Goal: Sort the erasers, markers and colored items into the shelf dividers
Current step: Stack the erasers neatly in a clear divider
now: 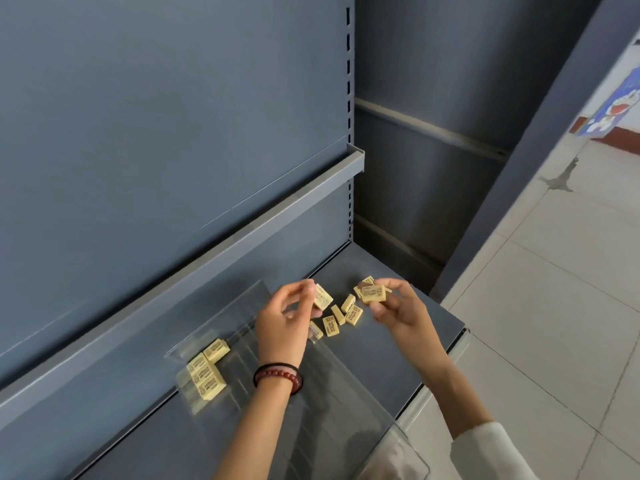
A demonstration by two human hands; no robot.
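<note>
Gathering erasers (329, 325), left hand (284, 323) and right hand (398, 310) each pinch one in their fingers, probably bound next for the clear divider (225, 317).

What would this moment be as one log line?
left hand: pinches eraser | right hand: holds second eraser | loose erasers: on shelf between hands | sorted erasers: inside clear divider

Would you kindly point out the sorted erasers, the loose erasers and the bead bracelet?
Sorted erasers (207, 380), head view, top of nearest one.
Loose erasers (330, 326), head view, one's printed face.
Bead bracelet (282, 374), head view, red beads.
</note>
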